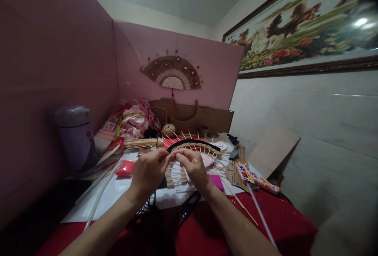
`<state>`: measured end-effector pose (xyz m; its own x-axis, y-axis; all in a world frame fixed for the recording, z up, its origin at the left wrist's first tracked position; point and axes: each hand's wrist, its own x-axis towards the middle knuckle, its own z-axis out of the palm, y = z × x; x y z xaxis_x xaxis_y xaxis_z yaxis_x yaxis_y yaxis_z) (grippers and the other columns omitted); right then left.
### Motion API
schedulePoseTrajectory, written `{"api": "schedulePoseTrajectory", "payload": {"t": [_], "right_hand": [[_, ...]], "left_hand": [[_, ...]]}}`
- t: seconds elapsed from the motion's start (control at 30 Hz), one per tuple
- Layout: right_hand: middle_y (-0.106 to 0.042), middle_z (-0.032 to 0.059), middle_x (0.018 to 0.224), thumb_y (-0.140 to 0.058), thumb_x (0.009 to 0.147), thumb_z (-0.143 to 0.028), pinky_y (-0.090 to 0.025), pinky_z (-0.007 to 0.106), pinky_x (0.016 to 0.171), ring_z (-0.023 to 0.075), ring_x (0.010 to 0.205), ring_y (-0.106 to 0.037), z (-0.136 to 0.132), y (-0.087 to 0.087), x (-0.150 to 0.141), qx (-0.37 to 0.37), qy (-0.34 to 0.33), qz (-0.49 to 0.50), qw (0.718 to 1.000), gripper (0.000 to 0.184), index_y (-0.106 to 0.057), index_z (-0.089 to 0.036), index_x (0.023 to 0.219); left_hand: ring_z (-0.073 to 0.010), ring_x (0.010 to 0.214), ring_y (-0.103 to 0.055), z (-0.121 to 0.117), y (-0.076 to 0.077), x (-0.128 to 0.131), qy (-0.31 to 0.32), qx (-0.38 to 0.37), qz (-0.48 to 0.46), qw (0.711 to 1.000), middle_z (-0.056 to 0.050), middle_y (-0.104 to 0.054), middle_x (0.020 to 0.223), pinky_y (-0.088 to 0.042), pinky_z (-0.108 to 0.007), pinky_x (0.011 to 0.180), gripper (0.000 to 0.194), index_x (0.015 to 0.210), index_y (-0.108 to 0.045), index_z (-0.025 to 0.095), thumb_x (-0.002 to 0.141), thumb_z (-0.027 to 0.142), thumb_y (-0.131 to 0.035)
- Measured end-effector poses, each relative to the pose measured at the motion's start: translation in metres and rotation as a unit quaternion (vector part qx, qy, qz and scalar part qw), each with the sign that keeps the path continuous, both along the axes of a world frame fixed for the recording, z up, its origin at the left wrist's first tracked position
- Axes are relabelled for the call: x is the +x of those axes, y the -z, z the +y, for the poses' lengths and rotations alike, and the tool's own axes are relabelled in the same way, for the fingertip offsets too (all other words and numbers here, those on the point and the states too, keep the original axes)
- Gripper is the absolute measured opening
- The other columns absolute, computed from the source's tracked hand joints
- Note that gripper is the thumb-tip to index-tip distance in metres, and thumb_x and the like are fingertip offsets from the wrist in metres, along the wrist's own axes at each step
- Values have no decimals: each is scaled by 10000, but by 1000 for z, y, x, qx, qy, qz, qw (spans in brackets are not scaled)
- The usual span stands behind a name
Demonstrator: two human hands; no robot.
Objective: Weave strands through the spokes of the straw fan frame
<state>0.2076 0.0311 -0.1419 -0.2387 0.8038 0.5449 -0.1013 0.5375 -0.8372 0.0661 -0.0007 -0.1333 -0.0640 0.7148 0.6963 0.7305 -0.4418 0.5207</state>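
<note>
Left hand (149,169) and right hand (193,165) pinch below frame centre, contents unclear; fan (193,142) arcs rightward beyond, right hand nearer.

seemingly a craft corner in a home: a long, dark-framed horse picture (295,32) hangs on a pale, glossy wall (333,106), and a red cloth-covered table (283,224) bears bundled thin wooden sticks (143,144) and a black-edged stick fan (193,142).

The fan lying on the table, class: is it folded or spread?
Spread: its pale sticks splay outward past the curved black band in an arc, so the fan isn't folded.
</note>
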Motion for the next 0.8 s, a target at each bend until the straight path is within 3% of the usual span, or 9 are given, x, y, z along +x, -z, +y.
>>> {"api": "schedulePoseTrajectory", "payload": {"t": [0.2,0.37,0.6,0.8], "right_hand": [[-632,38,755,-497,797,-205,-427,301,709,168,751,-564,-8,3,0,89,38,-85,992,189,-683,-186,827],[-602,32,715,-506,782,-188,-405,301,696,163,728,-527,-10,4,0,139,75,-114,981,158,-663,-176,760],[-599,15,628,-468,768,-181,-364,250,549,125,587,-484,1,10,0,-3,-57,42,997,184,-642,-168,710],[-601,10,623,-489,744,-171,-366,246,553,121,586,-486,-1,7,0,13,-42,16,999,172,-657,-168,705]], "left_hand": [[-133,515,-533,-9,13,0,53,-8,-52,997,-27,-646,618,-341,-228,539,152,750,-673,185,760,282,-557],[-113,495,-474,-10,16,2,56,-5,-12,998,7,-565,550,-317,-224,517,155,664,-606,172,766,216,-499],[-113,532,-508,-5,16,2,79,-65,-155,983,9,-568,579,-379,-206,500,172,650,-588,167,762,279,-521],[-126,542,-536,-7,16,5,162,-111,-238,951,-11,-600,619,-433,-216,486,188,746,-614,160,780,324,-528]]}}
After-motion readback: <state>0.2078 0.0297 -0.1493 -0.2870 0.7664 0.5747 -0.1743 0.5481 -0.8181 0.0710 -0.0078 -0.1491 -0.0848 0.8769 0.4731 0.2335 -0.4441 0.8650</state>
